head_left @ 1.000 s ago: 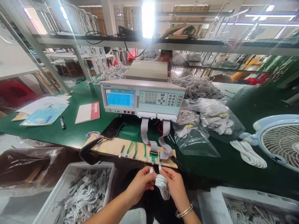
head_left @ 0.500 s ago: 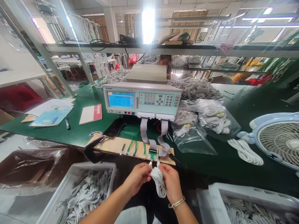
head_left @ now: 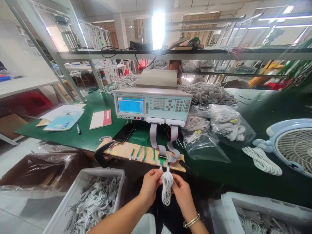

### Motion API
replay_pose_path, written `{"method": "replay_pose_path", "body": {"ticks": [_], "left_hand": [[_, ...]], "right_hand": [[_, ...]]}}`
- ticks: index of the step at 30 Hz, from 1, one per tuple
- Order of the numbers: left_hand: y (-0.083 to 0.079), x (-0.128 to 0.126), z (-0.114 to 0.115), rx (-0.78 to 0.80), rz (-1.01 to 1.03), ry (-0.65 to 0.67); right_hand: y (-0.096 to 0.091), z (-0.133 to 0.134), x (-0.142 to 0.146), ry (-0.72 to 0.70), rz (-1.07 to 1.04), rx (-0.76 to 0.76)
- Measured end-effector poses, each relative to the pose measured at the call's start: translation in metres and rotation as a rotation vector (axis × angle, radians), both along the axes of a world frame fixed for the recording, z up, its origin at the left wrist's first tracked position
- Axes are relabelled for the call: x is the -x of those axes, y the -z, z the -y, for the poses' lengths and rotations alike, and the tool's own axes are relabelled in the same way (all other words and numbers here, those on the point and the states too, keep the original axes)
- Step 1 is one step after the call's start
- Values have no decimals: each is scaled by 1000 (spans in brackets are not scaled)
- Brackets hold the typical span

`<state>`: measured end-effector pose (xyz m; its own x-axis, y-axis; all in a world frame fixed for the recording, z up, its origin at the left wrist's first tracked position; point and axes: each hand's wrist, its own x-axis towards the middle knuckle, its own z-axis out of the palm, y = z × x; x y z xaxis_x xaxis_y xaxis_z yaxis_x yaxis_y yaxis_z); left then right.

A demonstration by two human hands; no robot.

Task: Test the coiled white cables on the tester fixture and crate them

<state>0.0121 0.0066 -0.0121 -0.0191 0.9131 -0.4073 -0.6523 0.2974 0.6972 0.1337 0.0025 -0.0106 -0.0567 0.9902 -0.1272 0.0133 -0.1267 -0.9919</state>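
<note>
1. White coiled cable [head_left: 167,188] hangs between both hands, low in the middle of the view, just in front of the wooden test board [head_left: 126,152].
2. Left hand [head_left: 150,185] — fingers curled closed, pinching the cable's upper end near one plug; the forearm rises from the lower left.
3. Right hand [head_left: 183,194] — fingers bent and closed on the coil's other side; a bracelet [head_left: 192,221] circles the wrist.
4. Both plugs point up toward the green connector [head_left: 162,160] at the board's front edge; whether they touch it cannot be told.
5. Behind the board stands a grey tester [head_left: 152,105] with a blue screen on a green table [head_left: 243,169]; a bin of white cables [head_left: 95,201] sits lower left.
</note>
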Motion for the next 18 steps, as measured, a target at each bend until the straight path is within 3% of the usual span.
{"method": "replay_pose_path", "body": {"ticks": [3, 9, 13, 18], "left_hand": [[0, 5, -2, 5, 2, 42], [-4, 18, -13, 100, 27, 293], [-3, 16, -21, 87, 31, 299], [-2, 16, -26, 26, -56, 287]], "right_hand": [[-2, -1, 3, -6, -3, 29], [-9, -15, 2, -77, 19, 162], [-1, -29, 2, -137, 55, 215], [0, -42, 4, -142, 121, 171]]}}
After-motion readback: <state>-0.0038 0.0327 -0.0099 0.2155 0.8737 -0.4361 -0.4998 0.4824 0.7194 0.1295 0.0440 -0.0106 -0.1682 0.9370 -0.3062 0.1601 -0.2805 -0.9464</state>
